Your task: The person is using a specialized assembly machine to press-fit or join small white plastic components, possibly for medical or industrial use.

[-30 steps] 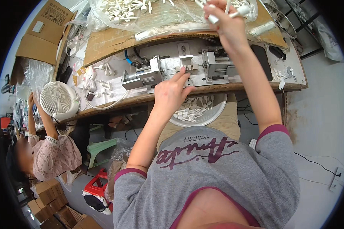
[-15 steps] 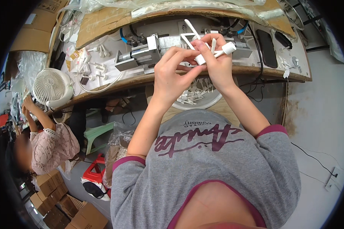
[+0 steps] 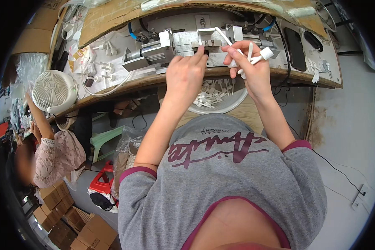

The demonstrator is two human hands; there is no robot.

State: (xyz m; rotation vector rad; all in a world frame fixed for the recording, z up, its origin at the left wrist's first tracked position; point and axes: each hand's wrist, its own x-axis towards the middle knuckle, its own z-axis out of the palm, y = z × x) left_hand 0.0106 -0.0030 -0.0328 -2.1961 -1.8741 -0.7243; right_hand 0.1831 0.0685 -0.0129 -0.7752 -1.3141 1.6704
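My left hand (image 3: 184,77) reaches to the metal clamping fixture (image 3: 187,39) on the workbench. Its fingers are pinched together at the middle block, and a small white plastic piece (image 3: 200,42) shows just past the fingertips; most of it is hidden. To the right, my right hand (image 3: 254,68) is raised in front of the fixture, closed around several white plastic sticks (image 3: 223,36). One of them ends in a wide round cap (image 3: 266,53). Under the bench edge, a pale round basin (image 3: 225,109) holds many similar white parts.
A white fan (image 3: 54,92) stands at the bench's left end, near loose white plug-like parts (image 3: 106,71). A black phone (image 3: 295,50) and cables lie on the right. Cardboard (image 3: 108,25) covers the back edge. At the left, another person (image 3: 60,154) works with raised hands.
My hands have moved apart. The left went forward to the fixture's middle with a white piece; the right shifted slightly right, still holding the white sticks.
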